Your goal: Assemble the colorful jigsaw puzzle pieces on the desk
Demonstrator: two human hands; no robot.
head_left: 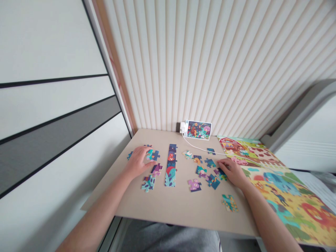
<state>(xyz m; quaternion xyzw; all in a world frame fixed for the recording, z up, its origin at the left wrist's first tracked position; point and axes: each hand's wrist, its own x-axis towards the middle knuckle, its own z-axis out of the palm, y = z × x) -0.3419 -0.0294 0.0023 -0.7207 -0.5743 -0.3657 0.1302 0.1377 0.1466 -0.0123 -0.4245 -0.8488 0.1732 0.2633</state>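
Note:
My left hand (139, 160) is over the left group of puzzle pieces, thumb and forefinger apart. A teal and blue puzzle piece (155, 155) shows between them. Below it lie a purple piece (156, 169) and a teal spotted piece (148, 183). A joined vertical strip of pieces (171, 166) stands right of that hand. My right hand (232, 170) rests at the edge of the loose pieces on the right, fingers bent and close together. A dark puzzle piece (222, 174) lies by its thumb; whatever the fingertips pinch is hidden.
A picture card (198, 130) leans at the back beside a white charger plug (182, 127). Its white cable (202, 149) crosses the table (181, 210) to the right. Colourful farm and animal puzzles (286, 189) cover the right side. A pleated screen (189, 63) rises behind.

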